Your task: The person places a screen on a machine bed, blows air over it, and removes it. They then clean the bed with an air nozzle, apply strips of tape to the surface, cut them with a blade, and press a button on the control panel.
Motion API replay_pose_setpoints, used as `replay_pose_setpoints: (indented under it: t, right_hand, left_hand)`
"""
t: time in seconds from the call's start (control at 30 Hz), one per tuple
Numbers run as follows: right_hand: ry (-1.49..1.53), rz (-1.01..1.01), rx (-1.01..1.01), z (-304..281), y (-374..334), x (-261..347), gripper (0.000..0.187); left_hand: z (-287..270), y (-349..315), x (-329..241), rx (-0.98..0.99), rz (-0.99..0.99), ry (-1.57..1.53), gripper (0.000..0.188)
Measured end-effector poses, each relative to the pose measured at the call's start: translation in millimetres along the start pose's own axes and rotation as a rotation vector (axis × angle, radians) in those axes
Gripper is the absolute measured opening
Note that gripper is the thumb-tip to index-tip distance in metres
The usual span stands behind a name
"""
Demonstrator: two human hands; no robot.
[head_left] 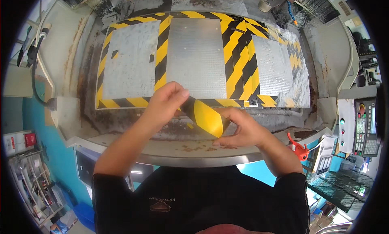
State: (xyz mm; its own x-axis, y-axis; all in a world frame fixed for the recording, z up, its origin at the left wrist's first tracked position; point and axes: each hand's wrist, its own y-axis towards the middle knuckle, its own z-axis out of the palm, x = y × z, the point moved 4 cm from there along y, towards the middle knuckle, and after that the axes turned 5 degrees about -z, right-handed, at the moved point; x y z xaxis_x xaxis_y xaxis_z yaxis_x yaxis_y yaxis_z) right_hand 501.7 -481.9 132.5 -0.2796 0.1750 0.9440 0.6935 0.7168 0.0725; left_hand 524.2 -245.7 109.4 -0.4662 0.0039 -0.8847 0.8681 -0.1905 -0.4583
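A strip of black-and-yellow hazard tape [207,117] spans the gap between my two hands, over the near edge of the machine bed. My left hand [167,100] is closed, pinching the tape's upper left end between thumb and fingers. At the other end my right hand [243,128] curls around the tape; whether a roll sits inside its fingers is hidden. Beyond my hands lies a flat grey panelled surface [196,64], its borders and dividing lines covered with the same striped tape [162,52]. The panel's right part looks wet or crinkled.
Pale machine walls [67,52] rise at both sides, and a metal sill [194,160] runs in front of me. An orange-red trigger-type gun [299,148] hangs at the right, below a control panel [360,126]. Nozzles with orange tips [295,22] stand at the back.
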Motion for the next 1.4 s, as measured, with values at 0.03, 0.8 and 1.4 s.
replay_pose_setpoints:
  t: [0.03,0.8,1.4]
  right_hand:
    - [0.003,-0.004,0.005,-4.4,5.1,-2.5,0.06]
    - [0.38,0.504,-0.127,-155.4,99.4,-137.4,0.05]
    - [-1.381,0.029,0.077,-292.4,254.2,-218.3,0.06]
  left_hand:
    - [-0.1,7.7,1.2,0.005,0.045,0.113,0.018]
    - [-119.9,232.2,-1.7,-0.458,0.336,0.461,0.018]
    - [-193.4,397.4,-49.5,-0.425,0.212,0.491,0.025]
